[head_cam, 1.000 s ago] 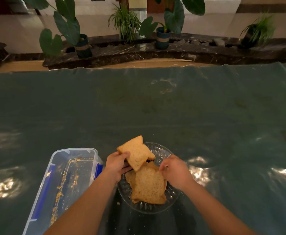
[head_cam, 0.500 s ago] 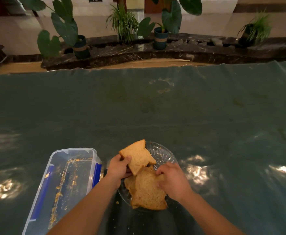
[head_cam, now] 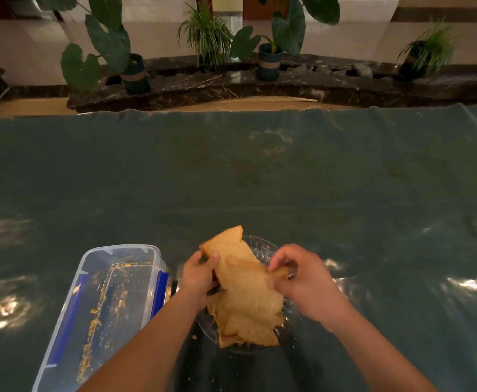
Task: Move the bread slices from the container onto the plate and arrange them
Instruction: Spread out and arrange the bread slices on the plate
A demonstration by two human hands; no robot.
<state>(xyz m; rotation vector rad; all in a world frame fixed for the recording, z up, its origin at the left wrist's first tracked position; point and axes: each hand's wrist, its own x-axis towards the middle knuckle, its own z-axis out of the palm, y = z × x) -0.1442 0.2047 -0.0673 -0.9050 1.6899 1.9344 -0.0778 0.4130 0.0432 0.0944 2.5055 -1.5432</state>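
The left hand (head_cam: 199, 274) grips the far slice (head_cam: 227, 246), the right hand (head_cam: 299, 274) pinches the top slice (head_cam: 248, 290), both directly over the stack on the plate (head_cam: 262, 247), right of the crumb-strewn container (head_cam: 113, 301).

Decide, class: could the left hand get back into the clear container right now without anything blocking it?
Probably not at once. The container is open with only crumbs inside, right beside the left hand, so the path is free, but that hand is gripping a bread slice over the plate.
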